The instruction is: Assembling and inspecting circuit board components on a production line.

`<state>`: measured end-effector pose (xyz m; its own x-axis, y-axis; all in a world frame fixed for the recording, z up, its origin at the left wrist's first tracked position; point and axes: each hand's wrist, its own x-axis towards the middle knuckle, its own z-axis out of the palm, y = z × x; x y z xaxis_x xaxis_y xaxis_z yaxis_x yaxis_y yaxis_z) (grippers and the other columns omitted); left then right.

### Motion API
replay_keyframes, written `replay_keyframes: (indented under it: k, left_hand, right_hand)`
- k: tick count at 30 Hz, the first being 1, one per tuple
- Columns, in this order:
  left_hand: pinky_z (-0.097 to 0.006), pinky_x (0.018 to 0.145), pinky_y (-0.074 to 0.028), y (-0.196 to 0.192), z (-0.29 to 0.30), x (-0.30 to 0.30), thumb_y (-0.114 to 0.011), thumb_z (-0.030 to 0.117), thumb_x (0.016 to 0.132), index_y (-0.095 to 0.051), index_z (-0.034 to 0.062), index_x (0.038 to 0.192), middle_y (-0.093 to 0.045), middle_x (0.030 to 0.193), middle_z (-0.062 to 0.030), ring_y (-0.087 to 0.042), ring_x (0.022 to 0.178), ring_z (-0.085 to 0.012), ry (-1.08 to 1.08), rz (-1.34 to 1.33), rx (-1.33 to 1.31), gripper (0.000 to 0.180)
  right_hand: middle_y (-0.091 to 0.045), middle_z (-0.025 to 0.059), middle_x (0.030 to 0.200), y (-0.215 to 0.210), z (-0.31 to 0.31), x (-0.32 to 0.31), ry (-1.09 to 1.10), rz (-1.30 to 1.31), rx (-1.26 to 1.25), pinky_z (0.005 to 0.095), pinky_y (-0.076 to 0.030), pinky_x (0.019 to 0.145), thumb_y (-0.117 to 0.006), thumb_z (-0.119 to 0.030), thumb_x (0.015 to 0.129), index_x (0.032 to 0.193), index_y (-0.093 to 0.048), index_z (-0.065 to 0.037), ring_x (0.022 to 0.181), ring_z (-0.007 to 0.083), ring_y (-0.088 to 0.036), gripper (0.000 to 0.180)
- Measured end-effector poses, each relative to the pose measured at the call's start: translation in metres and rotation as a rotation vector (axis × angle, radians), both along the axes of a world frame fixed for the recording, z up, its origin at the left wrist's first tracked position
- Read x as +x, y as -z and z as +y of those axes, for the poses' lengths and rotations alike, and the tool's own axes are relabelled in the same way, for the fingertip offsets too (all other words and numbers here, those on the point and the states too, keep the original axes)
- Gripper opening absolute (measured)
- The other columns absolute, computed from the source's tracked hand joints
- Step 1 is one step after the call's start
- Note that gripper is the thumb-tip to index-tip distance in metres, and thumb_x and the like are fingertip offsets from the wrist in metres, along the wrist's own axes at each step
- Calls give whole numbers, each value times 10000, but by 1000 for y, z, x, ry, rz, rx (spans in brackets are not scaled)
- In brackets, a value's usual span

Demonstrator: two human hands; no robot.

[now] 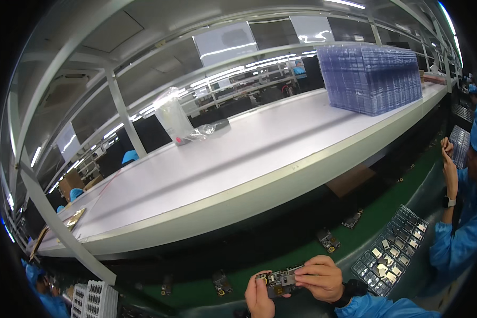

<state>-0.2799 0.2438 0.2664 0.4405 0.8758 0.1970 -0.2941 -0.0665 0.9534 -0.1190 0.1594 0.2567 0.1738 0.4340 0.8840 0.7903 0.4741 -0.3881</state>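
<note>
A small dark circuit board (279, 284) with a gold round part at one end is held up between both hands at the bottom middle. My left hand (259, 300) grips its left end, thumb along the near side. At the other end my right hand (322, 279) is closed, its fingertips pinching over the board's top edge. Whether a separate small part sits under those fingertips is too small to tell. Beyond the hands, similar boards (328, 240) lie spaced out on the green belt (297, 253). Right of my right hand is a clear compartment tray (363, 268) with several small pale metal pieces.
A long white shelf (222, 175) crosses above the belt, bearing a tall stack of clear plastic trays (373, 79) and a plastic bag (174, 117). Co-workers in blue (464, 212) work close at right and at lower left, where white trays (94, 300) stand.
</note>
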Motion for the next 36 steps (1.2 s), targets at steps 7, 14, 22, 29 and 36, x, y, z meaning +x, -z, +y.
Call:
replay_keyframes:
  k: [7, 14, 22, 29, 36]
  left_hand:
    - [-273, 750, -525, -9, -23, -7, -351, 311, 1105, -587, -19, 1172, -653, 994, -95, -632, 831, -145, 42, -60, -50, 411]
    - [-268, 754, -514, -16, -38, -7, -349, 303, 1108, -581, -23, 1186, -645, 1001, -93, -617, 849, -148, 59, -50, -40, 407]
    - [-284, 815, -484, -11, -45, -8, -355, 274, 1103, -598, -35, 1175, -640, 1021, -96, -590, 886, -164, -15, 6, 48, 399]
    - [-295, 850, -473, -11, -46, -14, -352, 266, 1102, -601, -41, 1169, -639, 1035, -107, -590, 913, -175, 5, 36, 45, 401]
    - [-303, 862, -476, -15, -46, -15, -343, 259, 1102, -602, -43, 1173, -642, 1046, -116, -600, 931, -183, -9, 73, 75, 405]
  right_hand:
    - [-747, -2, 1074, -1, -6, -1, -35, -83, -25, 371, -528, 911, -848, -73, 685, 963, -795, -125, 996, 218, -621, 288]
    - [-757, -30, 1030, -2, -17, -5, -8, -78, -58, 369, -502, 927, -885, -164, 705, 985, -809, -189, 972, 184, -586, 291]
    - [-749, -36, 1091, -8, -19, -2, -88, -17, -44, 324, -525, 888, -862, -142, 724, 985, -808, -160, 1011, 178, -570, 267]
    - [-754, -37, 1080, -8, -18, -3, -111, 7, -58, 314, -522, 882, -861, -152, 733, 985, -812, -153, 1008, 173, -568, 257]
    - [-753, -41, 1080, -7, -18, -4, -98, 4, -64, 313, -518, 887, -863, -149, 729, 980, -815, -155, 1015, 174, -561, 256]
